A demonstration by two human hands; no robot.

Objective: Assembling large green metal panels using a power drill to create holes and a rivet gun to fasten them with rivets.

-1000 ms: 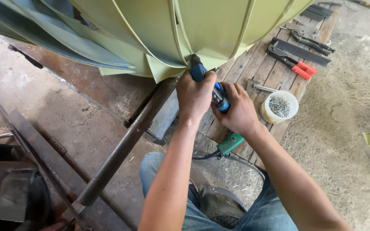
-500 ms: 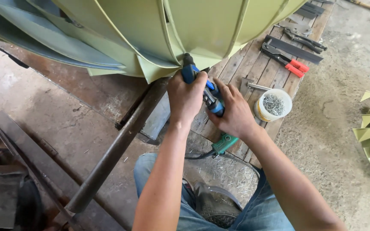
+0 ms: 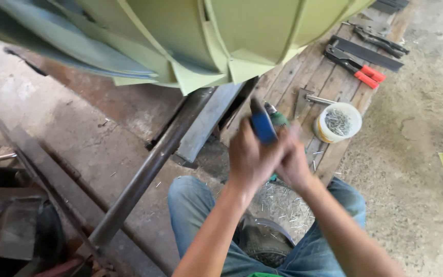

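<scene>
At centre frame, both hands clasp one blue-handled hand tool point(image 3: 262, 123) with a greenish metal head. The left hand point(image 3: 252, 159) has its grip clenched round the blue handle; the right hand point(image 3: 294, 165) closes on the lower part just beside it, the two hands touching. Motion blur smears the fingers, so finger placement is unclear.

Change since one second ago: the tool was pressed up against the lower edge of the pale green folded sheet-metal panels point(image 3: 221, 41). It now sits lower in the frame and well apart from that edge. Judgement: the tool has been pulled off the seam, so that contact with the panel is over for the moment.

Surroundings: a long dark steel bar point(image 3: 149, 169) runs diagonally from lower left up to beneath the panels, between the hands and the panel edge. A white round tub of small metal fasteners point(image 3: 338, 123) stands on the worn wooden plank surface point(image 3: 334, 77), right of the hands. Red-handled pliers point(image 3: 357, 66) lie further up on the planks. Loose fasteners scatter the concrete floor point(image 3: 78, 138) near the person's knees in blue jeans point(image 3: 190, 210).
</scene>
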